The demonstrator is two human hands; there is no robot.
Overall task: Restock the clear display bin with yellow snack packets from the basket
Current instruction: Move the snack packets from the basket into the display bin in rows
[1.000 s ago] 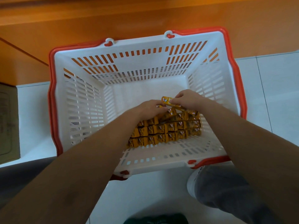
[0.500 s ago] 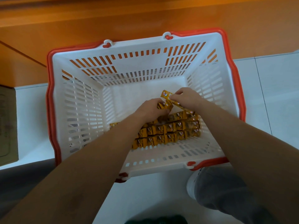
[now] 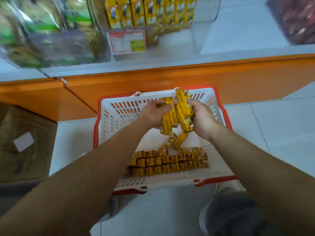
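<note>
both hands (image 3: 153, 111) clamp a bunch of yellow packets (image 3: 177, 114) above the basket (image 3: 119, 120)
left hand and right hand (image 3: 202, 120) squeeze it from either side. two loose packets (image 3: 180, 142) dangle beneath and may drop on the lift to the clear bin (image 3: 153, 38), since the grip barely catches them.

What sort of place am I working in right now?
Most likely a shop aisle: a price label hangs on a clear display bin of upright yellow snack packets, blurred bagged goods stand beside it, and a red-rimmed shopping basket sits on the tiled floor below.
</note>
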